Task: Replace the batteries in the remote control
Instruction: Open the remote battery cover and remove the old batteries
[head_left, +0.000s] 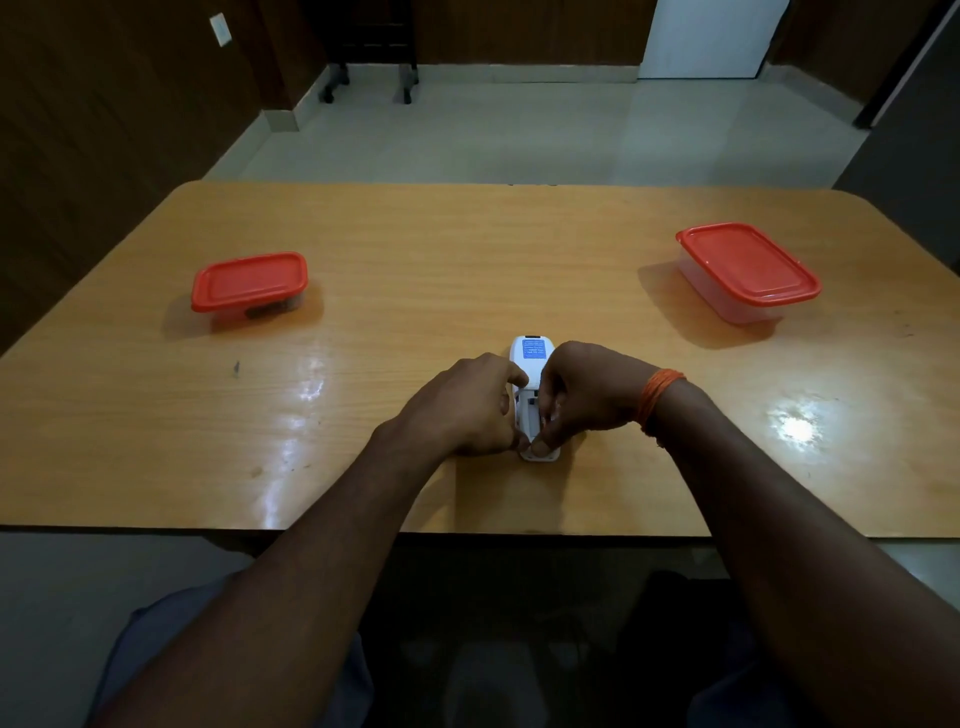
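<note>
remote control: white remote control (531, 358) lying back-up on the tabletop (467, 249), lengthwise away from the person, a blue label near its far end
battery bay: open in the middle of the remote; whether it holds batteries cannot be told
left hand: left hand (467, 405) curled against the remote's left side, fingertips at its near end
right hand: right hand (582, 395) on the remote's right side, fingers bent into the open bay, thumb pressing near the near end
wrist: orange thread band (657, 400) on the right wrist
left container: red-lidded clear container (249, 283), far left, something dark inside
right container: larger red-lidded box (745, 267), far right, well apart from the hands
</note>
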